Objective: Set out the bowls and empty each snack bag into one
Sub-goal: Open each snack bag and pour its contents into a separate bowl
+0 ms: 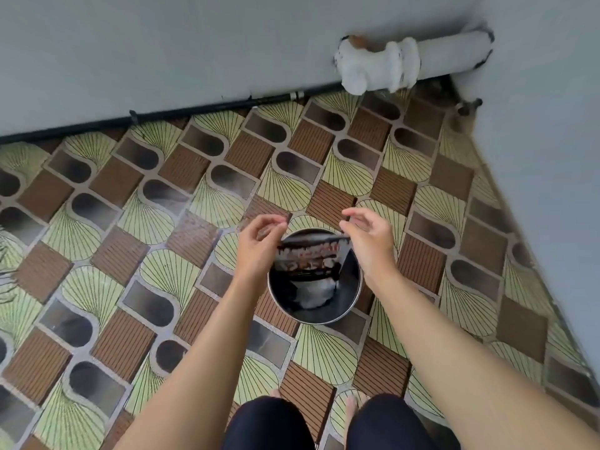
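Observation:
A round metal-rimmed container (319, 320) with a black lining stands on the patterned floor below me. Something white and crumpled (315, 293) lies inside it. A dark brown snack bag (310, 259) hangs upright over the container's mouth, between my two hands. My left hand (259, 245) is at the bag's upper left corner, its fingers loosely curled and its fingertips above the bag's top edge. My right hand (368, 243) is at the upper right corner, thumb and forefinger close together above the bag. No fingertip plainly pinches the bag.
Grey walls meet in a corner at the upper right, where a white wrapped pipe (380, 68) juts out low. A black cable (194, 109) runs along the wall's foot. My legs (266, 423) and bare toes show at the bottom edge. Patterned floor (130, 222) spreads to the left.

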